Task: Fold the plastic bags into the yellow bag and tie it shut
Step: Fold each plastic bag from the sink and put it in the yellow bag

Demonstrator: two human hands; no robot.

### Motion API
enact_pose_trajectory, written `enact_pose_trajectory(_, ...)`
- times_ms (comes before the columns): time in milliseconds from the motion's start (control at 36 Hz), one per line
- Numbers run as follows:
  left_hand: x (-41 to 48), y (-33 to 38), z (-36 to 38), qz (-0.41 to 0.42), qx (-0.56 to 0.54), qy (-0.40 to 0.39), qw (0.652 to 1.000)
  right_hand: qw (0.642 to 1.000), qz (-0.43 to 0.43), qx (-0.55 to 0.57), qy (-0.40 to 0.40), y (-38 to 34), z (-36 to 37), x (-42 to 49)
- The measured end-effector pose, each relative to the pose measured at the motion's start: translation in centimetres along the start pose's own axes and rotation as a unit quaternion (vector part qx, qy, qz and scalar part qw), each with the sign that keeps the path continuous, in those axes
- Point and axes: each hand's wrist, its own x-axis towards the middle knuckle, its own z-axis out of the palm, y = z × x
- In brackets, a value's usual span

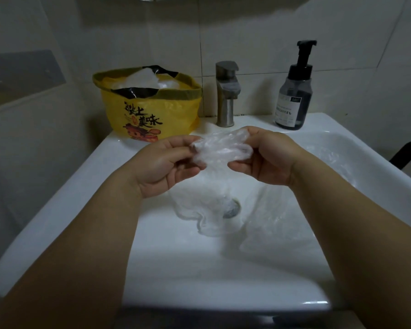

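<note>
A clear plastic bag [220, 149] is bunched between both hands above the white sink [57, 203]. My left hand [163, 162] pinches its left side and my right hand [268, 157] pinches its right side; the bag's lower part hangs down toward the drain. The yellow bag [150, 115] with red and black print stands open on the sink's back left corner, with white and black plastic bags [142, 80] inside it. Another clear bag [278, 217] lies in the basin at the right.
A metal tap [226, 93] rises behind the basin at centre. A dark pump bottle [293, 91] stands on the back right rim. The drain [233, 207] shows through the hanging plastic. Tiled wall runs behind, and a dark stool edge [408, 160] shows at far right.
</note>
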Motion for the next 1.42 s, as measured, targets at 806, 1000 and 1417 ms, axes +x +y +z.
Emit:
enact_pose_trajectory(806, 0.6, -0.1, -0.5, 0.095, 0.007, 0.023, 0.995, 0.977, 0.101, -0.184, -0.029, 0.2, 0.6, -0.8)
enact_pose_trajectory(1000, 1.3, -1.3, 0.2, 0.005, 0.026, -0.005, 1.0, 0.991, -0.018, -0.132, 0.005, 0.9, 1.9, -0.3)
enact_pose_trajectory(1417, 1.4, -1.2, 2.2, 0.01, -0.028, -0.023, 0.999, 0.984, -0.029, -0.177, -0.016, 2.0, 2.7, 0.1)
